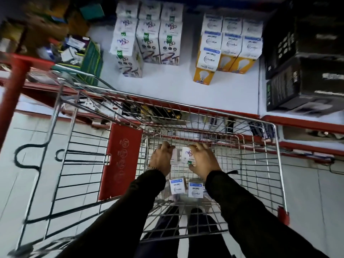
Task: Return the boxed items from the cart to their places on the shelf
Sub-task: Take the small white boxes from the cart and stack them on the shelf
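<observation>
pale tiled floor [28, 127], red-edged white shelving [186, 90]

Both arms, in dark sleeves, reach forward toward 12 o'clock, the left hand [161, 158] at 11 and the right hand [203, 161] at 1, backs up, fingers curled downward, a beaded band on the left wrist and a ring on the right hand.

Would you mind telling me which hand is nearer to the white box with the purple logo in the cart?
Right. The right hand lies over the white box with the purple logo, touching it. The left hand is beside it, on a neighbouring box.
</observation>
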A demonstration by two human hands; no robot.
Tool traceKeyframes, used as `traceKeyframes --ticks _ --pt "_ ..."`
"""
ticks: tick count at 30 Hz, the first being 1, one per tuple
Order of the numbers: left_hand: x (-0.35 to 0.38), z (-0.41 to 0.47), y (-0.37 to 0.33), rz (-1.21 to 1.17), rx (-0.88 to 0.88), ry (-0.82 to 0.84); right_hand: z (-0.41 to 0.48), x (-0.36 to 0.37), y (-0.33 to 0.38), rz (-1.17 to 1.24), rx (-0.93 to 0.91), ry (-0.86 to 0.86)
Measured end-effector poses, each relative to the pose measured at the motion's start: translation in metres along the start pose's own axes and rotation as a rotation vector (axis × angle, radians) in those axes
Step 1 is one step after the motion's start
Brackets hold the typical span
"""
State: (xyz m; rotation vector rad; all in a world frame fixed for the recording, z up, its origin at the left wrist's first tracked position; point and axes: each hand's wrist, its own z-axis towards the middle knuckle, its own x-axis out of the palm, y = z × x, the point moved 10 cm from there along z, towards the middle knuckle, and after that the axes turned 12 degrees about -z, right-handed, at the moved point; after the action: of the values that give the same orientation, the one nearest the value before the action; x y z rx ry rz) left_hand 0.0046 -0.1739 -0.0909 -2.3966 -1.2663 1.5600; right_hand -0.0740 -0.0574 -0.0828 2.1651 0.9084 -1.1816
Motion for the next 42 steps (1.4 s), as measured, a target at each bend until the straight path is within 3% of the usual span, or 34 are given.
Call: traceKeyframes --ticks 9,24,29,33,42 --pt "-0.097 -0.055 -0.049 0.202 0.152 -0.147 -0.051 -0.102 0.022 0.087 -0.045 -0.12" --pt "-0.278 -0.1 -0.097 0.108 0.323 -0.548 -0.067 -0.277 0.046 0.047 -0.157 -0.525" --pt "-0.32 -0.073 -0.099 0.121 0.311 -0.576 -0.037 -0.317 0.052 -0.004 -0.142 -0.568" --pt "-0.339 -0.03 -0.1 0.178 0.278 -0.559 0.005 -0.323 0.05 0.002 -0.091 -0.507" --pt "-0.318 0.057 -0.079 0.192 0.184 -0.42 0.085 -0.302 0.054 0.029 0.001 -0.408"
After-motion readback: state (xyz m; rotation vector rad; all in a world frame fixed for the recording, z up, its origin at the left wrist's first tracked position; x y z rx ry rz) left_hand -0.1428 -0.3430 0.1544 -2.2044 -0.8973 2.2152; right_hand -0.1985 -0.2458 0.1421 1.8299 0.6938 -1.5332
